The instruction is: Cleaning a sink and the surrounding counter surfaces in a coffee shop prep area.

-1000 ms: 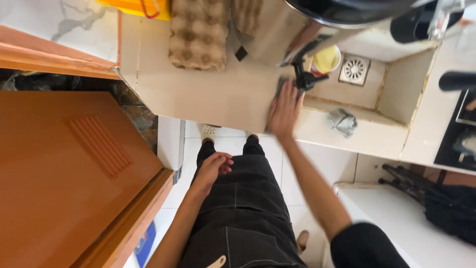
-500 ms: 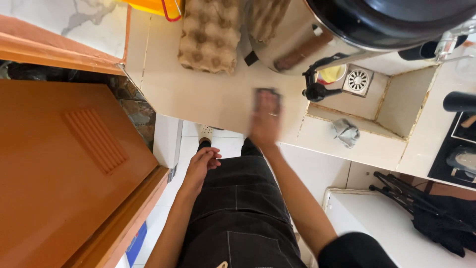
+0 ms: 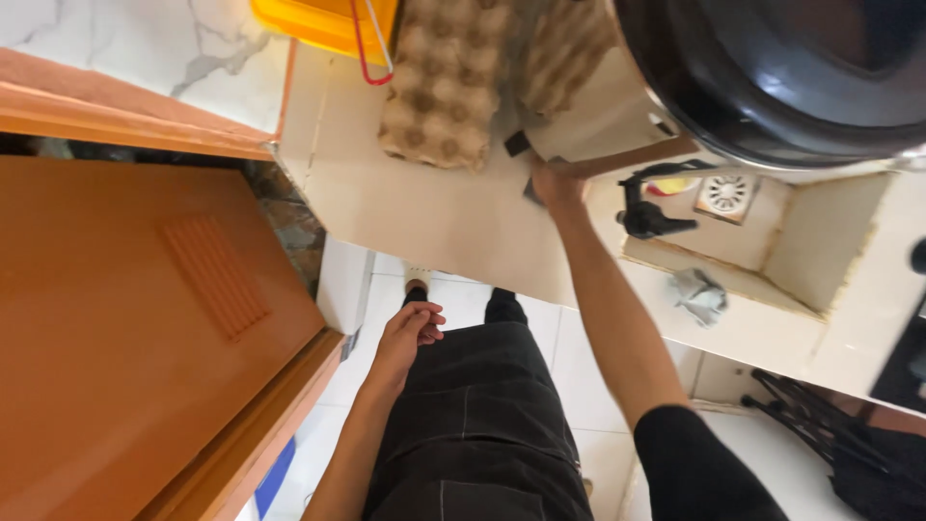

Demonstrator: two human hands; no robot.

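While you look down past your own dark apron, your right hand [image 3: 558, 185] reaches out across the cream counter [image 3: 424, 217], palm down and fingers close together, resting on a small dark flat thing [image 3: 533, 189] near the middle of the counter's far part. Most of that thing is hidden under your hand, so its kind cannot be told; only a dark grey corner shows at your fingertips.

Your left hand [image 3: 413, 333] hangs low by your left thigh, off the counter, loosely curled and holding nothing.

Just beyond your right hand, two brown pulp egg trays lie side by side toward the counter's far edge: the left egg tray [image 3: 446, 82] flat with its cups showing, the right egg tray [image 3: 564, 48] tilted and partly cut off. One small black square piece [image 3: 517, 144] sits between the left tray and your hand. One yellow plastic bin [image 3: 323, 21] with a red wire handle stands at the far left corner.

To the right, a sunken square sink [image 3: 772, 241] holds one round white drain grate [image 3: 725, 193], one black tap [image 3: 648, 207], and one yellow object [image 3: 675, 184] behind it. One crumpled grey rag [image 3: 699, 294] lies on the sink's near rim. One large black wok [image 3: 781, 72] fills the upper right.

One orange door [image 3: 145, 318] stands on your left.
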